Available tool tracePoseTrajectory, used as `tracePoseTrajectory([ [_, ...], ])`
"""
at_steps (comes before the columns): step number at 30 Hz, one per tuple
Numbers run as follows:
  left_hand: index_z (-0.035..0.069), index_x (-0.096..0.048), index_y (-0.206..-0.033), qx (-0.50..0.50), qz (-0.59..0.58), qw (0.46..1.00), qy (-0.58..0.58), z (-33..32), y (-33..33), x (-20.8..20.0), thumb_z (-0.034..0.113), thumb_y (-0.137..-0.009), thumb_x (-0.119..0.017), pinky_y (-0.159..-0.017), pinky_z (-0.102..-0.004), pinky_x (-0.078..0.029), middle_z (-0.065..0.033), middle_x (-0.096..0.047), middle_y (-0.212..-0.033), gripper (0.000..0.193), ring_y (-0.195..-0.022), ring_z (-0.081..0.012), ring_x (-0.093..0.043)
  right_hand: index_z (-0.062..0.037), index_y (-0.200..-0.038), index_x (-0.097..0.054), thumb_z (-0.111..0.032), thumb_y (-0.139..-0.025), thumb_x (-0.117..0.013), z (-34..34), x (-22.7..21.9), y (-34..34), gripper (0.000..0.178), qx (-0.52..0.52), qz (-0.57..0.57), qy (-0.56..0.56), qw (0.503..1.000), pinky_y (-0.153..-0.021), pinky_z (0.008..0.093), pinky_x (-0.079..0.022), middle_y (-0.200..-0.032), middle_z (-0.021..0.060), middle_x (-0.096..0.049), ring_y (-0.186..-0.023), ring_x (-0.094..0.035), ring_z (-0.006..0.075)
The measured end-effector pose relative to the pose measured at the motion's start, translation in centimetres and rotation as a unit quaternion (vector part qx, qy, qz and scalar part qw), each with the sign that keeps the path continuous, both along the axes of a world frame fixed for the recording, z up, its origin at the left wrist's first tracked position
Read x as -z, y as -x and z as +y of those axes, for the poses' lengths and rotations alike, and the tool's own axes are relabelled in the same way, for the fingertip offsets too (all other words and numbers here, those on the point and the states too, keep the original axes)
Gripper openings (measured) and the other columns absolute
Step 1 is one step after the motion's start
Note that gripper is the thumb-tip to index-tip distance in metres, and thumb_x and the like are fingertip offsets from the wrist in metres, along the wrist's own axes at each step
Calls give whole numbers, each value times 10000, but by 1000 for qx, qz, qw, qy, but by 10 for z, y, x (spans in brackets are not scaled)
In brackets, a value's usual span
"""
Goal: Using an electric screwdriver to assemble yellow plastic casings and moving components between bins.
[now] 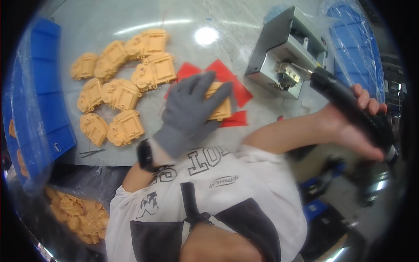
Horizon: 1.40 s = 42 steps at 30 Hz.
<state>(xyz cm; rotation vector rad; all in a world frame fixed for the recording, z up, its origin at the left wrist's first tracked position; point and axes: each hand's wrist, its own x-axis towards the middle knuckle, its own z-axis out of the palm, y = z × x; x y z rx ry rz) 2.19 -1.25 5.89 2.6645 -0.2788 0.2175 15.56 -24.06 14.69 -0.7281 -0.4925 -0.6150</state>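
My left hand (pixel 185 105), in a grey glove, lies over an orange plastic housing (pixel 224 110) and grips it; the palm and fingers cover much of the part. Red sheets (pixel 239 91) lie beneath and around that housing on the table. My bare right hand (pixel 349 118) is wrapped round a black electric screwdriver (pixel 338 89), held out to the right. Its thin bit points left into the brass-coloured pick-up block of a grey metal screw feeder (pixel 273 54). Whether a screw sits on the bit is too small to tell.
Several matching orange housings (pixel 120 94) lie in loose rows on the grey table (pixel 183 37), left of my glove. Blue plastic-wrapped bins stand at the left (pixel 48 83) and far right (pixel 355 46). Below the table's left edge, a plastic-lined container holds a heap of orange parts (pixel 80 214).
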Motion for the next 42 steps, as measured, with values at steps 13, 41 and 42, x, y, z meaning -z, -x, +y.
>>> tracePoseTrajectory([
  [13,201,-490,-1223,85,-7,996,33,1,-7,26,318,-606,-744,-960,-476,-307,-115,-479,-1221,678,-1068,-304,-471,-34,-954,-510,-840,-679,-303,-11,9,46,876,148,28,164,975,-527,359,-387,-608,55,-492,-482,-459,181],
  [41,0,-451,-1238,-126,-112,913,372,1,21,73,182,-903,-459,-923,-349,-400,-199,-496,-1212,382,-1130,-327,-484,34,-1129,-342,-764,-647,-513,81,51,100,947,-206,7,203,957,-443,339,-418,-657,143,-526,-460,-486,236],
  [42,4,-455,-1235,-111,-111,908,389,2,20,73,183,-901,-458,-917,-352,-406,-202,-496,-1207,379,-1126,-338,-484,38,-1126,-342,-764,-645,-514,85,53,100,951,-196,-6,206,959,-443,340,-416,-655,147,-523,-461,-483,238],
])
